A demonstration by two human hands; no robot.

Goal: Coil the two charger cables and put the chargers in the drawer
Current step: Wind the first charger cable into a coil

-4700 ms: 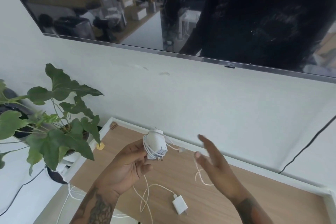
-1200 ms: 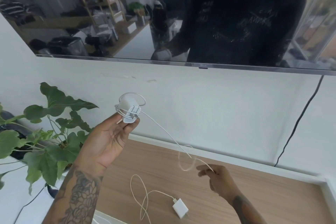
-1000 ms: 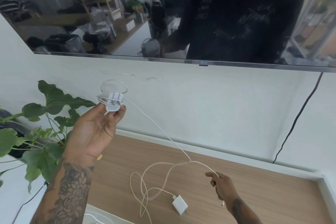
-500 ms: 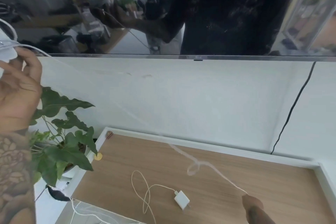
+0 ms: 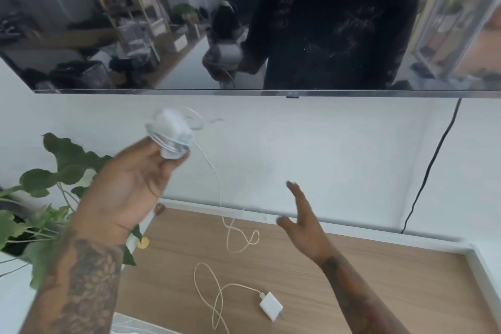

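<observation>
A white charger (image 5: pixel 170 135) is gripped in the fingertips of the left hand (image 5: pixel 127 187) and raised above the wooden shelf top (image 5: pixel 379 279), in front of the white wall; several turns of its own cable (image 5: pixel 217 187) are seen wound round the body, so the block is presumably being used as the spool. The unwound remainder hangs down from the charger and ends in a loose loop on the wood near the back edge. The raised hold is judged to let this tail hang free so that kinks can drop out before further turns are laid on. The right hand (image 5: pixel 303 230) is released, fingers spread and straight, nothing held; it is poised beside the hanging cable, not touching it, probably placed to take the slack. A second charger (image 5: pixel 271 306) lies flat on the shelf top nearer the person, its cable (image 5: pixel 214 298) sprawled in open loops and not yet coiled. No drawer can be identified for certain in the head view. The task is therefore judged less than half done: one cable partly wound, one untouched, neither stowed. A leafy plant (image 5: pixel 54 179) stands to the left, behind the raised forearm; snagging of the tail on the leaves is a possible risk.
</observation>
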